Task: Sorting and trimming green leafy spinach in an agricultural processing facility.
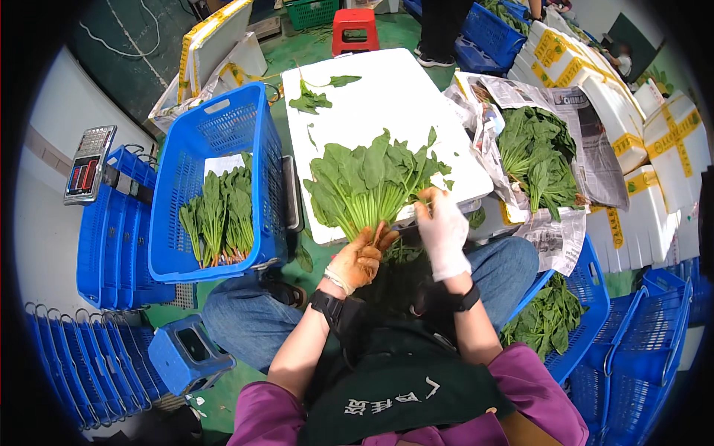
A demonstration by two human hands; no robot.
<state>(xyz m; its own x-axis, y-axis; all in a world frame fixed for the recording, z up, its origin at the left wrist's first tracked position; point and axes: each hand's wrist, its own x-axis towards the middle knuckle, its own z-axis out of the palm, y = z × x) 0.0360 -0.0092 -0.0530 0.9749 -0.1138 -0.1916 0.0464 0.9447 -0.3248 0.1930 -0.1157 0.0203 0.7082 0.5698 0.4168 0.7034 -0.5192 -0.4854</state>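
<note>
Gripping a bunch of leafy greens [372, 178] by its stems, the gloved left hand [357, 260] closes below; the white-gloved right hand [443, 232] pinches stems beside it, leaves fanning over the white worktop [387, 89].

A bunch of leafy greens [372, 182] lies on the near end of the desk [387, 97], straight ahead of the person. The left hand [358, 260] closes its grip on the stems at the desk's near edge; the right hand [442, 230] touches the bunch just to the right. Loose leaves [312, 97] lie at the far left of the desk. Left of the desk stands a crate [223, 141] with bundled greens [219, 215] in it. Further left sit stacked crates [111, 238], a scale [89, 163] behind them. Right of the desk, a heap of greens [539, 160] lies on newspaper [587, 141], boxes [632, 111] beyond it. Behind the desk stands a stool [355, 30].
</note>
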